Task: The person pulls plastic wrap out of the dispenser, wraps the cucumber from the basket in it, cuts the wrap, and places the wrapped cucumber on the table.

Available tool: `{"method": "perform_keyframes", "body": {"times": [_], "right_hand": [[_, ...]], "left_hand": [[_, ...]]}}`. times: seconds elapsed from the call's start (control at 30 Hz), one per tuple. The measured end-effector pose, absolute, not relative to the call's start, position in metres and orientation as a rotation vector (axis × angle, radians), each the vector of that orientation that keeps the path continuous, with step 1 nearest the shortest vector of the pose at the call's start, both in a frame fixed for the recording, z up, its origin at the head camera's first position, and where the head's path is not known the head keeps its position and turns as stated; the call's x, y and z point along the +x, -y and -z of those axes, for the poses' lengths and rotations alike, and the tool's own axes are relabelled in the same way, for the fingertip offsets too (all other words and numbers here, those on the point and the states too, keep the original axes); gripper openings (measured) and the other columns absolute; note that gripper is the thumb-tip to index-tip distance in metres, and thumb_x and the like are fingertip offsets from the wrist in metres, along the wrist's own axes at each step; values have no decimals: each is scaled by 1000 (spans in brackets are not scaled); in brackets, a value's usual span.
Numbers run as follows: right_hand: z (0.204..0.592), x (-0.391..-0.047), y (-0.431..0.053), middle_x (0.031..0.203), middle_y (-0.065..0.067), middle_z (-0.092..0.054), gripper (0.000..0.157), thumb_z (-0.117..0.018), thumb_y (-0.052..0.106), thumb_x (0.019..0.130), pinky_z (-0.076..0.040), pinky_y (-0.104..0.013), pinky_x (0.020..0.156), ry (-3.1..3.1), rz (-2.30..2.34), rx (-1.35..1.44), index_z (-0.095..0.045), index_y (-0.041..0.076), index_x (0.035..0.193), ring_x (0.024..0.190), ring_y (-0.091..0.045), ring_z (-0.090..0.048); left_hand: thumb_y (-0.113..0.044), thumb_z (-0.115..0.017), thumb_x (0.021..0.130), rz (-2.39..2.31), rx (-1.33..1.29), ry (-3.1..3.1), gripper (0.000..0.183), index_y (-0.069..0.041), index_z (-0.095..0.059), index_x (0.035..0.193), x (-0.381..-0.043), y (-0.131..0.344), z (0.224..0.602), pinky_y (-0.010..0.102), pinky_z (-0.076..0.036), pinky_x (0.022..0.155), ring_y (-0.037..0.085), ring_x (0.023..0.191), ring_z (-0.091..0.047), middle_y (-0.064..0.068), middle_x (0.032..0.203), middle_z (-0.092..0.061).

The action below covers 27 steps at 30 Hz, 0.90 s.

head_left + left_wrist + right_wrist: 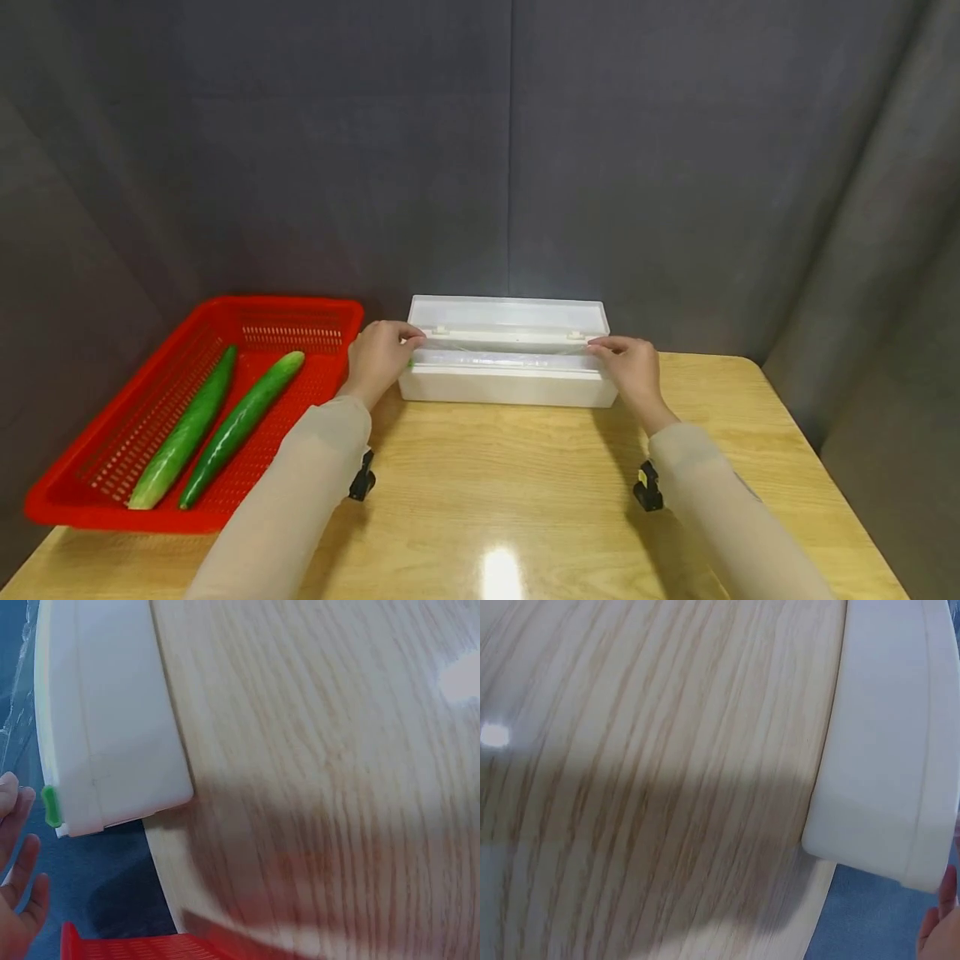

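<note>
A white cling film dispenser box stands at the back of the table with its lid raised. Clear cling film stretches across its top between my two hands. My left hand pinches the film at the box's left end, thumb and forefinger together. At the right end my right hand pinches the other side of the film. In the left wrist view, wrinkled film runs up from the fingertips, and a green slider sits at the box's corner. Only a few fingers of the right hand show in the right wrist view.
To the left is a red plastic basket holding two cucumbers, one beside the other. A wooden table carries everything. Grey curtain hangs close behind the box, and another stretch hangs on the right.
</note>
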State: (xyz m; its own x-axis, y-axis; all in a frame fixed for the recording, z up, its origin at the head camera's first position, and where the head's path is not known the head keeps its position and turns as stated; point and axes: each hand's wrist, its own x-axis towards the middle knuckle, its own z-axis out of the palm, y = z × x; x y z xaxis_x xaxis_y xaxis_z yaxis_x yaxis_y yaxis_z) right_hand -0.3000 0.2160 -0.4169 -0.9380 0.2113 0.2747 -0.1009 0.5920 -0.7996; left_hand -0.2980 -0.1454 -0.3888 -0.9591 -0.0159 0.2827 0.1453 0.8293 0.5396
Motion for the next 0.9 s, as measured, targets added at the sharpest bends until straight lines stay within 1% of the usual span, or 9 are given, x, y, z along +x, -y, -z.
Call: {"method": "perform_keyframes", "body": {"times": [0.27, 0.47, 0.57, 0.67, 0.77, 0.83, 0.9], "right_hand": [[422, -291, -219, 99, -15, -73, 19, -75, 17, 90, -41, -27, 72, 2464, -1361, -78, -77, 1, 100, 87, -21, -56], [422, -292, -220, 100, -14, -74, 21, -75, 19, 90, -45, -21, 72, 2413, -1403, -61, -77, 0, 98, 90, -19, -63], [419, -293, -221, 100, -13, -74, 21, -75, 20, 90, -46, -26, 79, 2406, -1405, -54, -78, 1, 98, 97, -22, -65], [413, -295, -223, 100, -13, -74, 21, -75, 20, 90, -46, -35, 87, 2406, -1398, -39, -77, 2, 99, 105, -27, -64], [405, -297, -225, 100, -14, -73, 20, -74, 20, 90, -45, -42, 94, 2389, -1411, -16, -77, 2, 99, 110, -30, -61], [400, -300, -226, 99, -15, -73, 21, -75, 21, 89, -44, -43, 97, 2375, -1415, -4, -77, 3, 100, 111, -30, -61], [395, -302, -226, 99, -15, -73, 21, -75, 21, 89, -44, -42, 96, 2363, -1416, 2, -77, 2, 100, 110, -30, -61]], "left_hand": [[-27, -67, 95, 944, -63, 2732, 19, -16, -78, 107, -286, 143, 391, 47, -43, 89, 27, 100, -61, 3, 107, -73], [-28, -67, 95, 1001, -45, 2691, 21, -14, -77, 107, -284, 145, 396, 45, -45, 88, 26, 95, -61, 4, 104, -73], [-28, -68, 95, 1016, -41, 2670, 21, -13, -76, 107, -285, 146, 393, 44, -45, 86, 25, 91, -61, 5, 101, -73], [-28, -69, 94, 1012, -53, 2647, 20, -12, -77, 105, -287, 148, 388, 44, -46, 84, 26, 89, -62, 5, 99, -74], [-27, -70, 94, 996, -70, 2627, 20, -12, -77, 104, -290, 149, 382, 44, -47, 83, 26, 88, -63, 5, 98, -74], [-27, -69, 94, 995, -75, 2616, 20, -12, -77, 104, -292, 149, 377, 44, -48, 83, 26, 88, -63, 5, 98, -74], [-27, -69, 94, 996, -77, 2609, 20, -12, -77, 104, -293, 148, 373, 44, -48, 83, 27, 88, -63, 5, 98, -74]]}}
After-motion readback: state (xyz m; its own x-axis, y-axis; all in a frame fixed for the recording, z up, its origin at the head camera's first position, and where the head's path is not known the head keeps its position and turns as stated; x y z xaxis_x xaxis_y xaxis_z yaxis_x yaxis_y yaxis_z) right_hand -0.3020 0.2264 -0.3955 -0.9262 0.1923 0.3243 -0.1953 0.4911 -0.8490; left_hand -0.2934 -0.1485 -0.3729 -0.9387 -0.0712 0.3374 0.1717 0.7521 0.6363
